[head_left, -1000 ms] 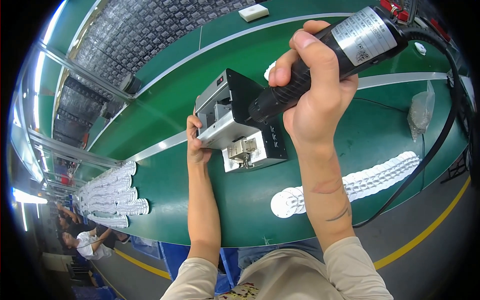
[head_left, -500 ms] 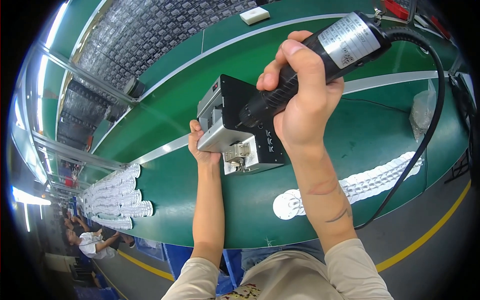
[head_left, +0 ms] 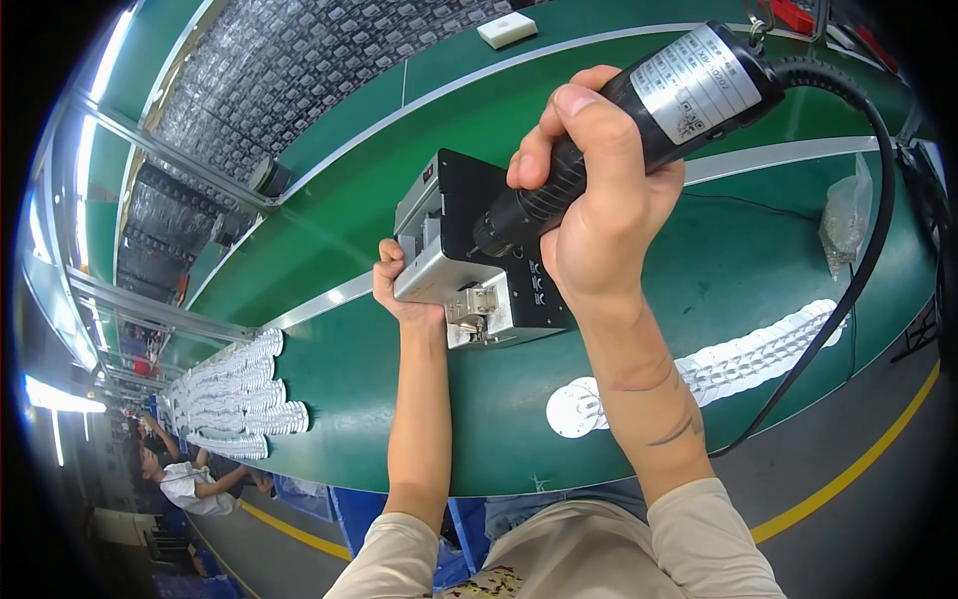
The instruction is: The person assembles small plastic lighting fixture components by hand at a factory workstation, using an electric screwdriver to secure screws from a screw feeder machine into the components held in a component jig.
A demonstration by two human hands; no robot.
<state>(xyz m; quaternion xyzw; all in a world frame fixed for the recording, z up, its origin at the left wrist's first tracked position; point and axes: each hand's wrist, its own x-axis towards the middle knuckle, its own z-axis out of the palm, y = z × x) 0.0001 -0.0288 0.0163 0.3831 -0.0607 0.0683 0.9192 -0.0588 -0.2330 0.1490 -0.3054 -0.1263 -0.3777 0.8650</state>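
In the upper right of the frame, the right hand (head_left: 609,190) holds a black electric screwdriver (head_left: 694,88), its fingers wrapped around the ribbed grip. The tool slants down to the left, and its tip sits right at the dark side of a black and silver metal box (head_left: 444,272); whether it touches cannot be told. The box stands tilted in the middle of the frame on the green tabletop (head_left: 509,419), with a shiny metal fitting (head_left: 477,304) on the face nearest the person. The left hand (head_left: 401,285) grips the box's left end, its fingers curled around the edge. A thick black cable (head_left: 884,190) loops from the screwdriver down the right side. Right of centre, an overlapping row of white discs (head_left: 738,361) runs partly behind the right forearm; stacked white pieces (head_left: 235,389) fan out at the left. A clear bag (head_left: 846,220) of small parts lies at the right, a pale block (head_left: 507,30) at the top. In the lower left, a co-worker (head_left: 195,487) wears a white top
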